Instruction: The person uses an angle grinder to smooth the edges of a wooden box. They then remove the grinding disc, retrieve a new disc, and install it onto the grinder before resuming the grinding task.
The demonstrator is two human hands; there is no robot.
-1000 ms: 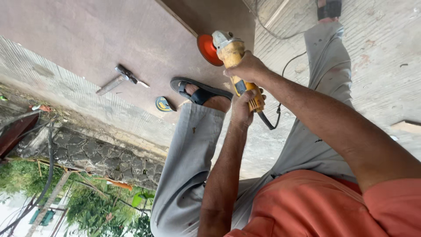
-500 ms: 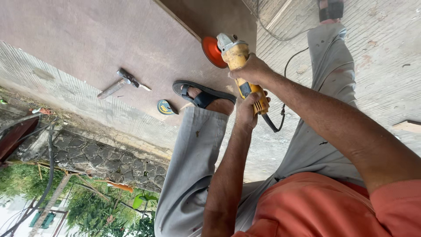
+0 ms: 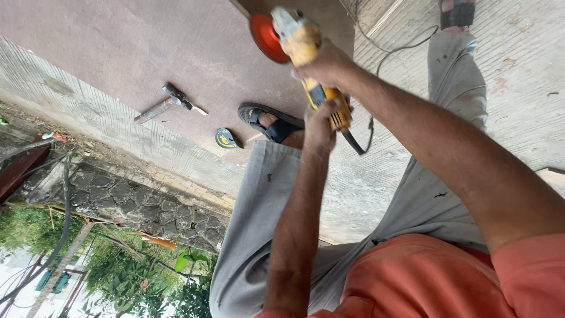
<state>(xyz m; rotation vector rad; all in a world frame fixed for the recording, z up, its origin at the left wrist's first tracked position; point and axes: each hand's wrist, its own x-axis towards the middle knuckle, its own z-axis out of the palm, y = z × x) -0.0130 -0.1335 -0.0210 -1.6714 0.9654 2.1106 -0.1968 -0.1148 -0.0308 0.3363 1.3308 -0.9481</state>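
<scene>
Gripping a yellow angle grinder [image 3: 303, 50] with both hands, the person holds it out over a big brown plywood sheet [image 3: 147, 47] lying on the concrete floor [image 3: 518, 76]. The view is tipped over, so which hand is which takes some guessing: the right hand [image 3: 326, 66] looks wrapped over the body just behind the head, fingers curled tight around it, and the left hand [image 3: 321, 126] is closed around the rear handle where the black cord [image 3: 359, 144] comes out.

That tool looks fairly hefty and rigid, nose-heavy toward the orange-red sanding disc [image 3: 266, 38], so a two-handed hold on body and rear handle seems the sane way, well clear of the disc. Plastic casing probably isn't slippery.

Hard to tell if the disc is touching the sheet or just above it, or whether it's spinning. The switch is hidden under the fingers. A hammer [image 3: 168, 103] and a small tape measure [image 3: 226, 139] lie on the sheet, near a sandalled foot [image 3: 273, 123].
</scene>
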